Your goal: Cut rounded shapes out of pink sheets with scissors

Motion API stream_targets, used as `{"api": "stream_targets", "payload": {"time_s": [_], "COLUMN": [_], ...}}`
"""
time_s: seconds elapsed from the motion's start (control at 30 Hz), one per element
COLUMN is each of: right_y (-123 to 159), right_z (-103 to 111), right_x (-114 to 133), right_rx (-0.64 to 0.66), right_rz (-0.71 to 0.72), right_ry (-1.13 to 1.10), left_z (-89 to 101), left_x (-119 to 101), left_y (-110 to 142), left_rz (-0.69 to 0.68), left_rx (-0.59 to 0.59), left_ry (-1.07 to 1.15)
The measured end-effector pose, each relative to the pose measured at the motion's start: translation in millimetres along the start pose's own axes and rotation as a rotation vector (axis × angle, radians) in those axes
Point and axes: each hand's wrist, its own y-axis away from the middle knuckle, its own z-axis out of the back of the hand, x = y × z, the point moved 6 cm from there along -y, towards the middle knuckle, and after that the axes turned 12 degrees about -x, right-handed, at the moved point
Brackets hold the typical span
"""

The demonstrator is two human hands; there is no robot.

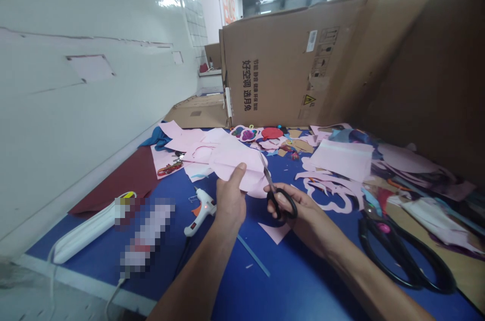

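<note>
My left hand (232,199) grips a sheet of pale pink paper (231,152) at its near edge, the thumb lying on top. The paper has a curved, cut outline on its right side. In my right hand (291,205) is a pair of small scissors (281,206) with black handles, fingers in the loops. Their blades point up and away, against the paper's right edge. How far the blades are apart is hard to make out. A white glue gun (201,212) lies just left of my left forearm, its small light glowing.
Large black-handled scissors (403,248) lie at right, near pink paper scraps (329,190). A white power strip (91,230) and dark red sheet (113,179) are at left. A tall cardboard box (288,73) stands behind the blue table (250,290). A thin blue strip (253,255) lies in front.
</note>
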Motion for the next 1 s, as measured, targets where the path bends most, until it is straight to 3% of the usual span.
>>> {"api": "stream_targets", "payload": {"time_s": [1.0], "right_y": [2.1], "right_z": [-1.7], "right_x": [1.8], "right_rx": [0.056], "right_rz": [-0.06], "right_ry": [-0.219], "left_z": [-3.8], "left_x": [8.7], "left_y": [8.7], "left_rz": [0.038], "left_rx": [0.063], "left_ry": [0.004]}}
